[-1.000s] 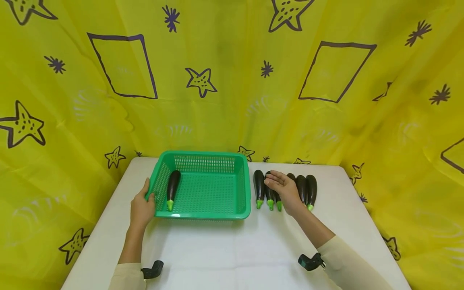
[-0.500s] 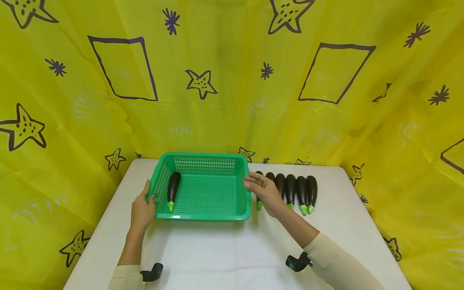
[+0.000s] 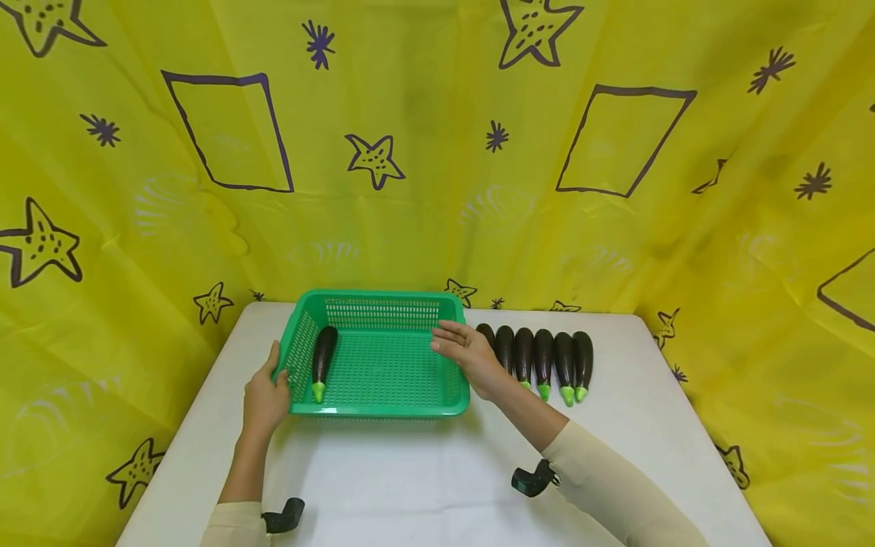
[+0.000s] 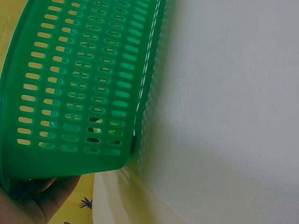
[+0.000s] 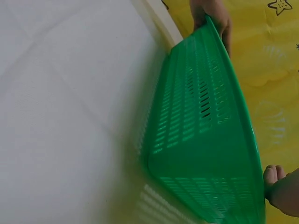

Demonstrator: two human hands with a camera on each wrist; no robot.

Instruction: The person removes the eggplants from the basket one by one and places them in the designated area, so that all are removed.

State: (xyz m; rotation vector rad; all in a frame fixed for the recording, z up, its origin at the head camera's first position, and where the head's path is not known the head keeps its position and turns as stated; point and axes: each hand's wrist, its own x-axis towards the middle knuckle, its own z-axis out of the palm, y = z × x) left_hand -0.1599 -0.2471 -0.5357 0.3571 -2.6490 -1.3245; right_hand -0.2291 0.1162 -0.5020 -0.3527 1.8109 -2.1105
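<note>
A green plastic basket (image 3: 383,410) with slotted walls stands on the table, and one dark eggplant (image 3: 324,365) with a green stem end lies inside along its left side. My left hand (image 3: 265,395) grips the basket's left rim, thumb and fingers around the edge; the left wrist view shows its fingers (image 4: 58,193) under the rim. Over the basket's right rim hovers my right hand (image 3: 472,357), fingers fairly straight and together, holding nothing. In the right wrist view this right hand (image 5: 284,189) overlaps the rim's edge.
Several eggplants (image 3: 543,361) lie side by side in a row right of the basket, stems toward me; my right hand and forearm partly hide the leftmost ones. A white-covered table (image 3: 410,486) bears everything. Yellow patterned curtains (image 3: 424,228) enclose the back and sides.
My right hand has moved left, from above the row of eggplants to over the basket's right rim. The left hand keeps its grip, and the basket and eggplants have stayed in place.
</note>
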